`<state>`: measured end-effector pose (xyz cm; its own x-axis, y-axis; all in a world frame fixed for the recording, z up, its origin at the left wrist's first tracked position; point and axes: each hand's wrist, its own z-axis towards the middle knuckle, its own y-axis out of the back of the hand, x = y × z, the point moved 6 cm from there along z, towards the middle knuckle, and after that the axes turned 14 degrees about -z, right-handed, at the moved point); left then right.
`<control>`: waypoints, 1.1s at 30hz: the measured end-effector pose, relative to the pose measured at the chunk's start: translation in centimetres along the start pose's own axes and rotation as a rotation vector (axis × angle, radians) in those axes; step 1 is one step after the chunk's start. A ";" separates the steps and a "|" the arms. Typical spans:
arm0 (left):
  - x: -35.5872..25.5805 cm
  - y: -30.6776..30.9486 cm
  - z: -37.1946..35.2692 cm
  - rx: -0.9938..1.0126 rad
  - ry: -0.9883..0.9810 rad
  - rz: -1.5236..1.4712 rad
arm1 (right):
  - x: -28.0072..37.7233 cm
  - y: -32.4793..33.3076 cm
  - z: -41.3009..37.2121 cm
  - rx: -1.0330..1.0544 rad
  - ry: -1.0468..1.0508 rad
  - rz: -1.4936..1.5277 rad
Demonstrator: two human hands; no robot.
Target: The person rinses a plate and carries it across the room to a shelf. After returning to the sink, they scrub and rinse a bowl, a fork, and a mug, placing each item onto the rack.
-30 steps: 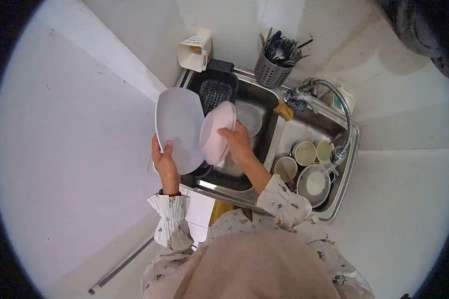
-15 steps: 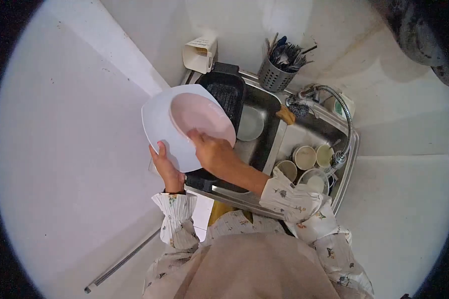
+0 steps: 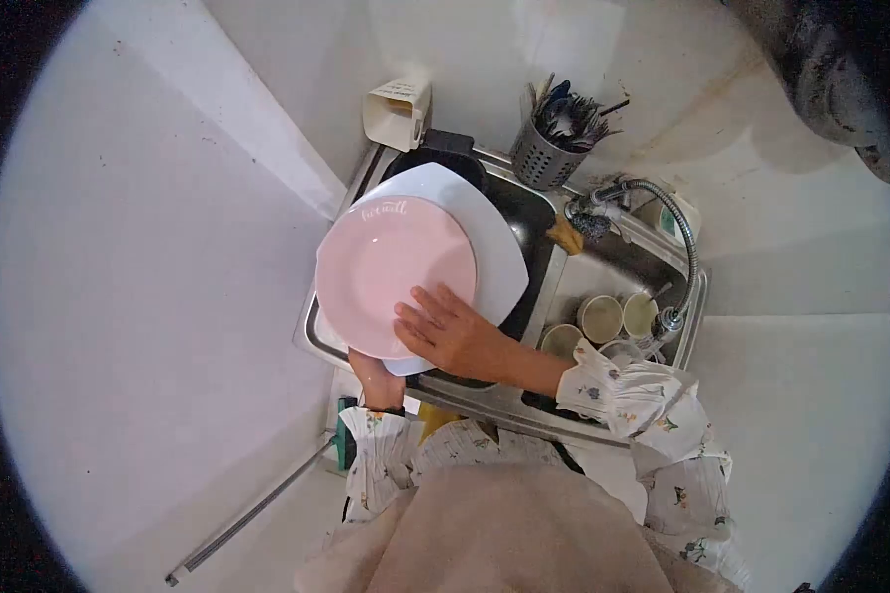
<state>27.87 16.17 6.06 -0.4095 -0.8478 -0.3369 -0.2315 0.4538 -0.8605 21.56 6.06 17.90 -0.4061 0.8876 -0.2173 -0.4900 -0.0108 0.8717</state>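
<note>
Right hand (image 3: 450, 331) open, palm flat on pink plate (image 3: 386, 272). The pink plate sits on a white square plate (image 3: 494, 252). Left hand (image 3: 374, 376) underneath both (grip hidden, can't tell).

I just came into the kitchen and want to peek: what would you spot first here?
A big pink plate lies on a white plate above the left basin of the sink. The right hand is spread flat on it, and the left hand reaches under the stack. Several cups sit in the right basin, and a grey cutlery holder stands behind.
</note>
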 end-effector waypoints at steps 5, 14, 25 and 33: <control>0.4 0.9 0.7 0.012 0.113 -0.068 | -0.4 0.3 -2.1 0.138 -0.049 0.014; 1.3 -0.4 0.9 0.039 0.155 -0.001 | -1.5 0.0 -4.4 0.272 -0.070 0.017; 2.7 -0.9 0.9 0.105 0.230 0.080 | -10.3 5.6 -6.8 0.257 -0.821 -0.063; 3.7 -1.1 -1.8 0.172 0.349 0.155 | -10.0 3.0 -15.1 0.031 -1.511 1.020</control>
<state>25.04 13.03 6.46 -0.7095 -0.6156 -0.3430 -0.0049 0.4910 -0.8711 12.46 -9.78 16.05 0.4730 0.1482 0.8685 -0.5050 -0.7621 0.4051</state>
